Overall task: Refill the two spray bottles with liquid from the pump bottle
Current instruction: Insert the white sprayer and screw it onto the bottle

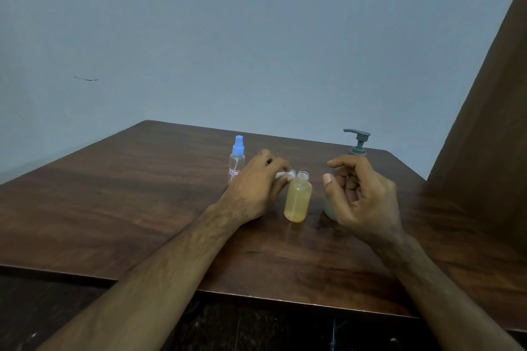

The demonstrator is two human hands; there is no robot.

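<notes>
Head view: open yellow-filled bottle (pixel 298 199) stands at desk (pixel 128 194) centre, seemingly full. Left hand (pixel 256 188) at its nine o'clock, fingers pinched on a white spray cap (pixel 285 175). Right hand (pixel 362 196) at three o'clock, fingers apart, before the pump bottle (pixel 356 145). Likely next: screw cap on, then the blue-capped bottle (pixel 236 162).

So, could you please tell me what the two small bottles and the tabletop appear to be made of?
Open bottle: likely translucent, frosted plastic; the yellowish liquid shows through hazily.
Blue-capped spray bottle: clear, glossy plastic by the look; its dip tube is visible inside, and the cap is opaque blue.
Tabletop: dark wood or wood-grain laminate, with a soft sheen; I cannot tell which.
</notes>
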